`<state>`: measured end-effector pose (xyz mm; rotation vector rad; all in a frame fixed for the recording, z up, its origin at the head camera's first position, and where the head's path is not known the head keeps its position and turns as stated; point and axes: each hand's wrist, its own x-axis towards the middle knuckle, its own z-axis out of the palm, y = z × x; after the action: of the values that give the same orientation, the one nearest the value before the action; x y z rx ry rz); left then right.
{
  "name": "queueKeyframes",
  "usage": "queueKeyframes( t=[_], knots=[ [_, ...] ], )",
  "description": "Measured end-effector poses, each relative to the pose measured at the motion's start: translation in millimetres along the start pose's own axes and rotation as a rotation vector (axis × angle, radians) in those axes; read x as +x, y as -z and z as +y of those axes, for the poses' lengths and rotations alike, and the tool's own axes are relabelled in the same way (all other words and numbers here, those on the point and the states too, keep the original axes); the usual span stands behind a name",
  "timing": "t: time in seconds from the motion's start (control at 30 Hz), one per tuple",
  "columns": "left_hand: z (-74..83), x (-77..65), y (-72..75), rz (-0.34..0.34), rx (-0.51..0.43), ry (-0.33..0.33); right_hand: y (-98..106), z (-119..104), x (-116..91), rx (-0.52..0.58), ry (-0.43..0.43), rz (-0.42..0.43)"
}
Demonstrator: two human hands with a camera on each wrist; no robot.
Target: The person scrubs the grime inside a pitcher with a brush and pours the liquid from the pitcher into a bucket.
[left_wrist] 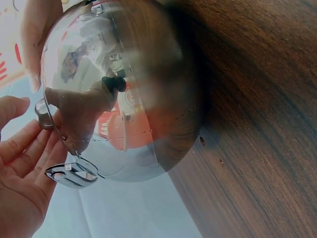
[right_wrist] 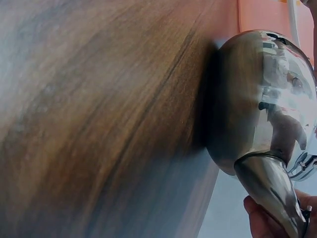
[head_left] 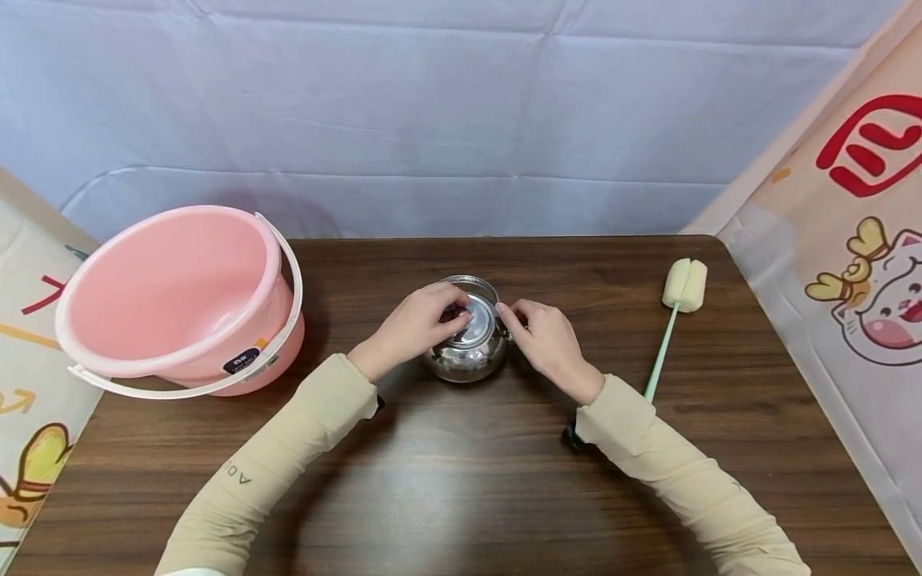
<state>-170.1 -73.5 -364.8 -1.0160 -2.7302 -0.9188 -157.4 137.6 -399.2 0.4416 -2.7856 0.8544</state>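
A shiny steel kettle (head_left: 467,362) stands upright on the table, with its round lid (head_left: 479,324) on top. Over the lid is my left hand (head_left: 421,324). In the left wrist view its fingers touch the lid's small knob (left_wrist: 43,115), while the thumb looks slightly apart from it. My right hand (head_left: 549,340) is at the kettle's right side and grips the spout (right_wrist: 270,186), with fingers showing behind it in the right wrist view. The kettle's looped handle (head_left: 471,279) lies toward the far side. The right hand's hold is partly hidden by the spout.
At the left stands a pink bucket (head_left: 288,352) with a white handle (head_left: 297,280). A sponge brush (head_left: 684,286) with a green stick lies on the right of the brown wooden table (head_left: 446,480). Pale cloth (head_left: 461,120) hangs behind the table.
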Motion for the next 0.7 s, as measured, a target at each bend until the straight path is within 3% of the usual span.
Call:
queueKeyframes(
  t=[0.37, 0.7],
  knots=[
    [-1.1, 0.7, -0.5, 0.002, 0.028, -0.02, -3.2, 1.8, -0.7, -0.05, 0.041, 0.012],
    [-2.6, 2.0, -0.5, -0.007, 0.061, -0.078, -3.0, 1.0, -0.6, -0.059, 0.04, 0.005]
  ],
)
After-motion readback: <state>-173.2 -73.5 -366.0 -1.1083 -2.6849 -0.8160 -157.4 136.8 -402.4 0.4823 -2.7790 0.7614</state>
